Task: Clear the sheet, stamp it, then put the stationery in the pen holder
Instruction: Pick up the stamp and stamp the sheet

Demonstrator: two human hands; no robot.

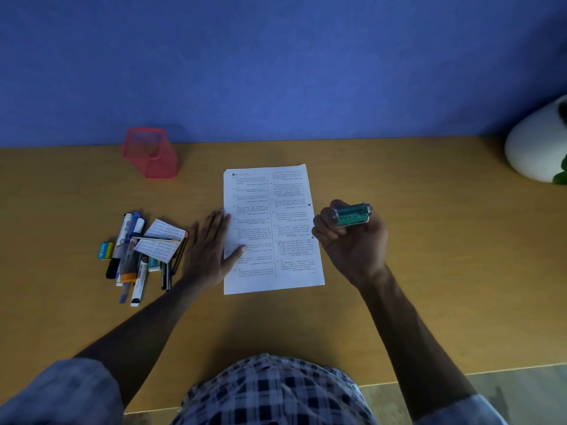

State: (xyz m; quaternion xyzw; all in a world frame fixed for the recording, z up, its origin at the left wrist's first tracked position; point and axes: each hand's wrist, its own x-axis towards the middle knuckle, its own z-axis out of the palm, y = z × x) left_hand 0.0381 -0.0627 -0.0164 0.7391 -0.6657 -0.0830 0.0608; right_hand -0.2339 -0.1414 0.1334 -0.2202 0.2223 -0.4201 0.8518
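On the table [399,317] lay one printed sheet [276,228], and one red mesh pen holder [152,153] stood apart. One green stamp [351,213] was there. The stationery pile [138,256] held several markers and pens, too overlapped to count exactly, two erasers and one small printed card [159,239]. One white vase [537,145] stood at the edge.

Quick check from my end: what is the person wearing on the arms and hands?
Both hands, left hand and right hand, are bare, with no gloves, rings or watch visible. The forearms are uncovered; light blue sleeves are pushed up near the elbows. A black-and-white checked garment shows at the torso.
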